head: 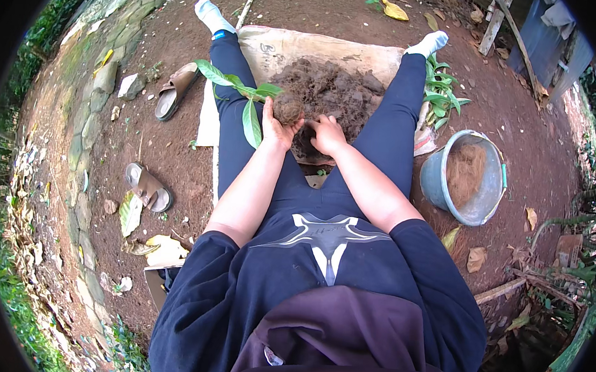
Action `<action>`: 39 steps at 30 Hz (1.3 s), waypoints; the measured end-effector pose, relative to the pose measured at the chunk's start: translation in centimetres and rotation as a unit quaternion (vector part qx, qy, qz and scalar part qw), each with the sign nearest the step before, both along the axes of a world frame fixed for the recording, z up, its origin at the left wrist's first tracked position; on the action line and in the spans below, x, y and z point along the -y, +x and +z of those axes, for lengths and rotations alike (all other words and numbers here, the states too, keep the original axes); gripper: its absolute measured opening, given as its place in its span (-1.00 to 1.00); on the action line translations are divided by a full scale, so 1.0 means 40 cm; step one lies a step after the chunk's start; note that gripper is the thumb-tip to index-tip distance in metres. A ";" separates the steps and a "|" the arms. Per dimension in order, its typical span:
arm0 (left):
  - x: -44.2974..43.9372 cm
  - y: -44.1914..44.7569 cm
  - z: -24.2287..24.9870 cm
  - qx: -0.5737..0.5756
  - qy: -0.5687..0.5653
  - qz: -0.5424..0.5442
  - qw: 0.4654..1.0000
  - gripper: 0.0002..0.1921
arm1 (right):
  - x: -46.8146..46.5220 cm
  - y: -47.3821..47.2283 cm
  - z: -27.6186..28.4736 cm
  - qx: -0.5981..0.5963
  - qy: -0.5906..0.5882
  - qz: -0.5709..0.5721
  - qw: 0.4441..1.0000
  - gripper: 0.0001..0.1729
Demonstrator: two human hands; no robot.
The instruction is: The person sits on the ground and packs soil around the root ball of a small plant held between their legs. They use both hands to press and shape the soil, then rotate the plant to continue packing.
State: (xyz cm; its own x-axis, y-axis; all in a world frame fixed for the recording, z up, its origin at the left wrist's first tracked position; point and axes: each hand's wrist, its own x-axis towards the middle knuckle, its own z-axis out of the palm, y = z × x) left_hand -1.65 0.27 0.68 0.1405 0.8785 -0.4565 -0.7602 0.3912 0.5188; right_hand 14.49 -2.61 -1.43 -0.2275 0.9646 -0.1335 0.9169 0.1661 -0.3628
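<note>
My left hand [280, 127] holds a round ball of brown fibre [288, 108], out of which a leafy green plant [252, 92] points to the left over my thigh. Close by on the right, my right hand [327, 135] has its fingers bent at the near edge of a heap of dark, fibrous material [335, 93]. Whether those fingers grip some of it cannot be told. The heap lies between my spread legs on a pale woven sack [323, 43] that bears writing.
A bucket [464, 177] with light brown fibre in it stands right of my leg. Leafy plants [439, 92] lie beyond it, by my right shin. Two brown sandals [177, 90] rest on the soil at left. An open box [155, 287] is near my left elbow.
</note>
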 end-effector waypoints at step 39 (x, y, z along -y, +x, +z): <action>0.019 0.039 -0.035 -0.136 0.061 -0.155 0.977 -0.17 | 0.020 0.001 0.138 -0.363 0.203 0.001 0.910 -0.76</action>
State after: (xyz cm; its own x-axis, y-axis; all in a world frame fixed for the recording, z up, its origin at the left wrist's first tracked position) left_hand -0.07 -0.48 -0.73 0.2968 0.8634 -0.4080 -0.4427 0.5029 0.7424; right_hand 14.52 -3.43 4.11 -0.1159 0.9007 0.4188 0.4605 0.4223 -0.7808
